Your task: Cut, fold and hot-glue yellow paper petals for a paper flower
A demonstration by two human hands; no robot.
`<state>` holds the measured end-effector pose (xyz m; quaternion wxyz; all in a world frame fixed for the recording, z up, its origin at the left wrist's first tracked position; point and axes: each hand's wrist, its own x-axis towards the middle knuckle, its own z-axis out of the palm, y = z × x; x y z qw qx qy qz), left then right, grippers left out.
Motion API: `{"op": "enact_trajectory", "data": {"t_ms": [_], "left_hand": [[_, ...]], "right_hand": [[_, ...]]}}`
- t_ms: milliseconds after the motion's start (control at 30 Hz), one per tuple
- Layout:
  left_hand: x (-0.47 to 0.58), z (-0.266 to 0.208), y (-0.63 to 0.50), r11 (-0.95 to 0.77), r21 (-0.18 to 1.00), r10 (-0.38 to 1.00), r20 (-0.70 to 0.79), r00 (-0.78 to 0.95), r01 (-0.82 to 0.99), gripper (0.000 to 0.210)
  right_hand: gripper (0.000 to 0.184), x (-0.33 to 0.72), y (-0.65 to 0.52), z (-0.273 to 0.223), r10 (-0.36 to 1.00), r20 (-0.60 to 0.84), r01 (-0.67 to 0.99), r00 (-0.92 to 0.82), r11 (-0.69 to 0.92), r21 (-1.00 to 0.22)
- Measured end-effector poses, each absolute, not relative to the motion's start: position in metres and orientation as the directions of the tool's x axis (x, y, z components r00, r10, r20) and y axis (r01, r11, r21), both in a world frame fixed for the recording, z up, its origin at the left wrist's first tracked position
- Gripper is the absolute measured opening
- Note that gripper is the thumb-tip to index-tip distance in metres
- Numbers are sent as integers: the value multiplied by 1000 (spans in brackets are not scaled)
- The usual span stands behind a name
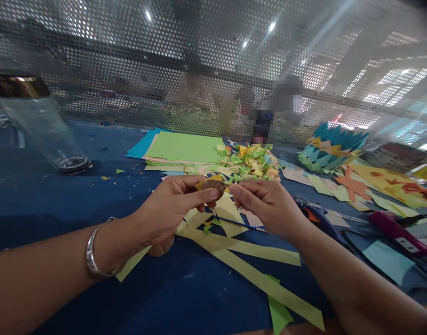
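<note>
My left hand (180,197), with a silver bangle on its wrist, is closed on a small brown rounded piece (215,187). An orange-yellow bit of paper (208,181) shows behind that piece, between the same fingers. Close beside it, my right hand (260,200) is closed in a pinch at the piece's right edge; a thin dark sliver shows at its fingertips, too small to name. Beneath both hands lie pale yellow paper strips (255,270) and a thin blue stick (239,223). Another brown piece (161,246) is partly hidden under my left hand.
Behind my hands are a heap of small folded paper pieces (251,162) and stacked coloured sheets (185,146). A glass bottle (42,125) stands left. Rightward are a folded-paper bowl (332,146), a blue-and-orange tool (318,221), a purple power strip (398,232) and cables.
</note>
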<state>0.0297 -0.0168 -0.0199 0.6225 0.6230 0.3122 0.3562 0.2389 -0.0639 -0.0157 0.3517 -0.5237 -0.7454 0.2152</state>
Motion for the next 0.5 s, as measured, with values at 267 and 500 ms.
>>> {"op": "enact_trajectory", "data": {"t_ms": [267,500], "left_hand": [[30,-19,-16,-36,999,832,36,553,-11,12],[30,-23,-15,-5,999,813,29,582,-42,15]], "right_hand": [[48,238,-63,-16,925,304,626,-228,378,-682],[47,238,-65,-14,922,306,644,-235,384,-662]]}}
